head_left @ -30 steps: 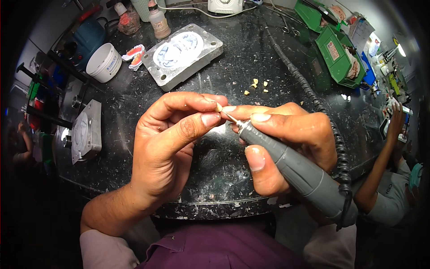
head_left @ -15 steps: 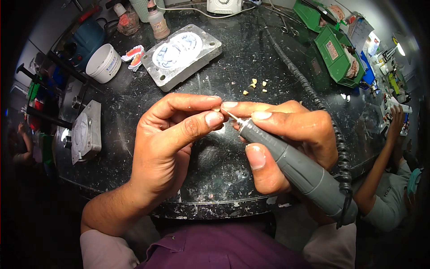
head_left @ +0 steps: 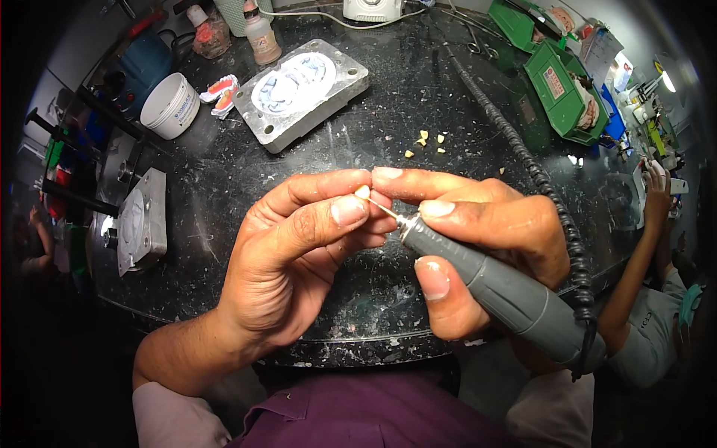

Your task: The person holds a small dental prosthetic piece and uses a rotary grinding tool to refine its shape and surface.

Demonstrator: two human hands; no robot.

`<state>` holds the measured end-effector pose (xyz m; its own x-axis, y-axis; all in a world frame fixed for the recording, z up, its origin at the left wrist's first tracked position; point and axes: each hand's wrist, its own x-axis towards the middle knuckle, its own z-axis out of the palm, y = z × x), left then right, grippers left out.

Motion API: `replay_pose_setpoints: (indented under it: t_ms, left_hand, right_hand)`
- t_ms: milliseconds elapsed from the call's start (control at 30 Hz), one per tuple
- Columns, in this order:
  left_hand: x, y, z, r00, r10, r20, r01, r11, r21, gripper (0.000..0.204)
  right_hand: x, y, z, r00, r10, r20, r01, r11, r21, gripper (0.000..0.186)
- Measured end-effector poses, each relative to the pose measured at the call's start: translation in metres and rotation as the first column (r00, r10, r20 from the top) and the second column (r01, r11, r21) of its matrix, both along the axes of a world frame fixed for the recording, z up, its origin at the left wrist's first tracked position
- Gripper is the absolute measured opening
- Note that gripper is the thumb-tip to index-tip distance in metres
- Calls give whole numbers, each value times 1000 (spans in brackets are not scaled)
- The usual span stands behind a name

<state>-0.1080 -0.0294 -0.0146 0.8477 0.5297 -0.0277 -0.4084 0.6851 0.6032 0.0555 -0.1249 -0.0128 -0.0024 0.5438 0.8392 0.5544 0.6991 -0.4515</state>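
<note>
My left hand pinches a small cream tooth-like piece between thumb and forefinger. My right hand grips a grey rotary handpiece, its thin bit meeting the piece, with a coiled cord running off it. The right index fingertip touches or nearly touches the left fingertips. Beyond my hands lie several small yellowish pieces on the black worktop, near a metal flask holding white plaster with blue markings.
A white tub, denture models and bottles stand at the back left. A second metal flask is at the left. Green bins and scissors are at the back right. A co-worker's arm is at the far right.
Both my hands have shifted slightly toward me, with the piece and handpiece. More of my left hand's fingers now show below the piece. The co-worker's hand has moved slightly.
</note>
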Motion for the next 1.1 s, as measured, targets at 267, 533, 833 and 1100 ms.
replay_pose_setpoints:
  t_ms: [267,533,833,1100]
  left_hand:
    - [-1,-2,2,999,-17,33,19,998,-62,23]
    - [-2,-2,2,998,-50,-42,49,999,-21,24]
    - [-3,-2,0,999,-30,-20,29,999,-46,22]
    - [-3,-1,1,999,-31,-35,29,999,-42,22]
  right_hand:
    - [0,2,-2,1000,16,1,-16,999,43,26]
    - [-7,-4,0,999,-27,-43,26,1000,-14,26]
    - [-6,-4,2,1000,-21,-21,21,1000,-20,25]
    - [-9,-2,-2,998,-16,-60,16,1000,-3,25]
